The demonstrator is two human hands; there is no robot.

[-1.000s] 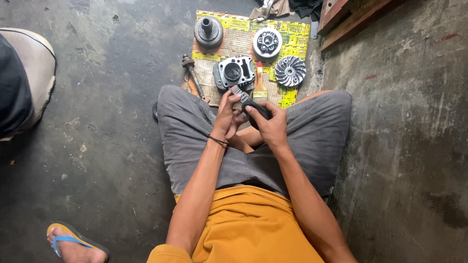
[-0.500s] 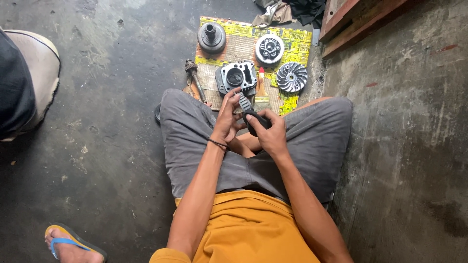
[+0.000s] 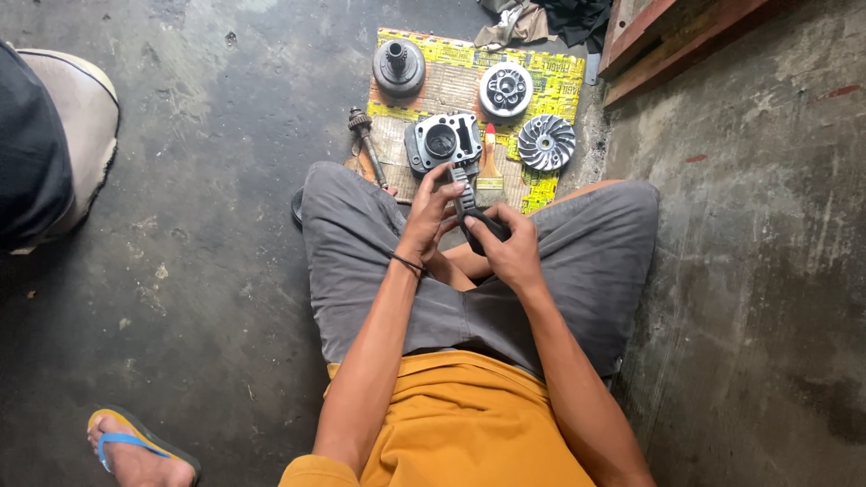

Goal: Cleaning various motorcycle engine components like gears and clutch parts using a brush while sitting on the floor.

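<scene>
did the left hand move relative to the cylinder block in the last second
No. The left hand stays just below the cylinder block, fingers on the toothed part; the whole view shifted together, so that is the camera moving.

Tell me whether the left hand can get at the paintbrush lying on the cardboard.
Probably yes. The left hand is just short of the paintbrush, which lies bare beside the cylinder block with nothing over it. But its fingers are busy on the toothed part that both hands hold.
</scene>
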